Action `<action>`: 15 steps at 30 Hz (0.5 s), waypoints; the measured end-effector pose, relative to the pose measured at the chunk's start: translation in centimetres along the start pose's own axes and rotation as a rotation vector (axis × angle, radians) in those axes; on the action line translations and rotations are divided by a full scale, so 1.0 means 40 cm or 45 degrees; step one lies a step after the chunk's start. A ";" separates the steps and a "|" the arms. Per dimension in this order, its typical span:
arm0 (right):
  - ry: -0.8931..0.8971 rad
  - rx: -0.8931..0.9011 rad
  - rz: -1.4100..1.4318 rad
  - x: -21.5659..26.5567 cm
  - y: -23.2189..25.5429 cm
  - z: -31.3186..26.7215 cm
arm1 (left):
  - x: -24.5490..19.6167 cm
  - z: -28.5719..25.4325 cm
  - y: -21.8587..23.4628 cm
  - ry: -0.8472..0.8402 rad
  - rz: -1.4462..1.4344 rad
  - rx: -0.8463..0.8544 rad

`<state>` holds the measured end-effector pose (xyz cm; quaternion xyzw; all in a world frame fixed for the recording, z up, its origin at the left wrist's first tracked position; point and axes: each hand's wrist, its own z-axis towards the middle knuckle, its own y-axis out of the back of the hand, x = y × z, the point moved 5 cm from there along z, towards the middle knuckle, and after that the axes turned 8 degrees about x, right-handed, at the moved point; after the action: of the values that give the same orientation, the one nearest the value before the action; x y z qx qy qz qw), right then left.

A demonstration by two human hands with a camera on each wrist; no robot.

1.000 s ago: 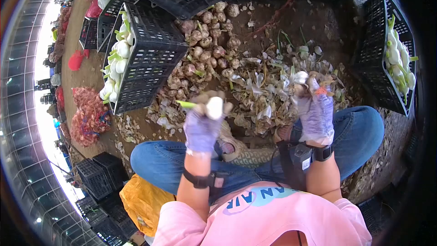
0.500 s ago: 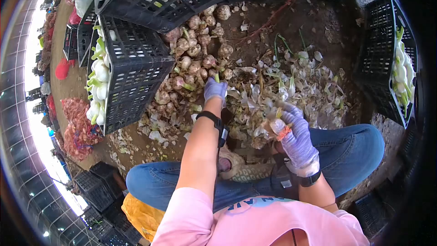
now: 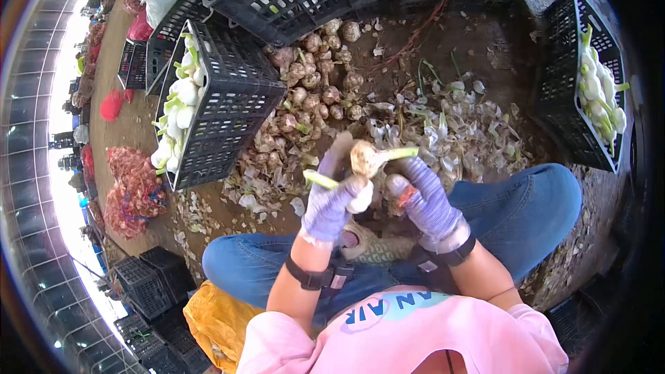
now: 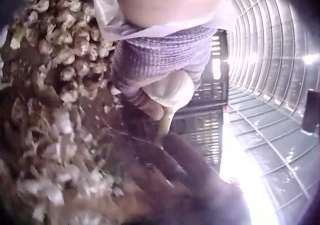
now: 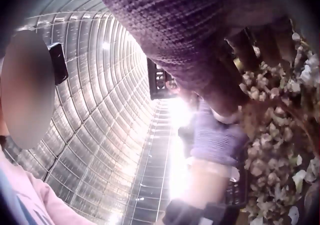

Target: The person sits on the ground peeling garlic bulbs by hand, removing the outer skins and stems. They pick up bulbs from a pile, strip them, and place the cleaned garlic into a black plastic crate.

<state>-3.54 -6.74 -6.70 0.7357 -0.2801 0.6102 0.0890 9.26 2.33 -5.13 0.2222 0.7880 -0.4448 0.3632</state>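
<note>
In a purple knit glove, my left hand (image 3: 331, 204) grips garlic in front of my body. An unpeeled brownish garlic bulb (image 3: 364, 159) stands at its fingertips, green stem pointing right. Lower in the same hand is a white garlic bulb (image 3: 360, 199), and a cut green stem (image 3: 320, 179) sticks out on the left. The left wrist view shows a white bulb (image 4: 172, 91) in the curled fingers. My gloved right hand (image 3: 431, 204), orange wrapping on its thumb, is beside the brownish bulb, fingers extended and thumb apart. Its fingers overlap that bulb's stem in the head view.
Unpeeled garlic bulbs (image 3: 312, 79) are heaped on the ground ahead, beside loose papery skins (image 3: 457, 131). Black crates with white garlic stand at left (image 3: 228, 97) and right (image 3: 560, 73); another crate (image 3: 305, 0) is at the back. Red net sacks (image 3: 135, 190) lie far left.
Half a second ago my left hand was reaching down at the garlic heap; now it is back before my body with an unpeeled bulb. My right hand has moved left and closer to it.
</note>
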 end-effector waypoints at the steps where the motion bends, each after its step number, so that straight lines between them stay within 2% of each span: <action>1: 0.046 0.006 0.207 0.020 -0.003 -0.008 | -0.013 -0.023 -0.020 -0.087 0.233 0.013; 2: 0.091 0.016 0.413 0.038 -0.007 -0.015 | -0.021 -0.041 -0.037 -0.175 0.466 0.022; 3: 0.099 0.019 0.409 0.050 -0.007 -0.024 | -0.016 -0.052 -0.041 -0.267 0.632 0.037; 4: 0.089 0.057 0.559 0.058 -0.010 -0.032 | -0.032 -0.061 -0.056 -0.499 0.951 0.132; 5: 0.079 0.097 0.708 0.063 -0.014 -0.037 | -0.039 -0.074 -0.066 -0.592 1.076 0.167; 6: 0.087 0.102 0.705 0.065 -0.013 -0.040 | -0.050 -0.085 -0.084 -0.684 1.200 0.203; 8: -0.043 0.092 0.612 0.051 -0.011 -0.044 | -0.060 -0.102 -0.107 -0.741 1.307 0.209; 9: -0.036 0.095 0.612 0.052 -0.011 -0.045 | -0.063 -0.110 -0.118 -0.790 1.411 0.216; 12: -0.014 0.067 0.542 0.058 -0.003 -0.046 | -0.044 -0.112 -0.110 -0.793 1.317 0.231; 14: -0.150 0.172 0.665 0.063 0.000 -0.049 | -0.038 -0.115 -0.098 -0.762 1.325 0.235; 15: -0.149 0.172 0.668 0.077 0.004 -0.052 | -0.037 -0.114 -0.094 -0.733 1.325 0.239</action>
<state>-5.10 -6.84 -3.30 0.6762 -0.4244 0.5862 -0.1378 5.95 4.33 -0.40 0.4804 0.4033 -0.3185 0.7107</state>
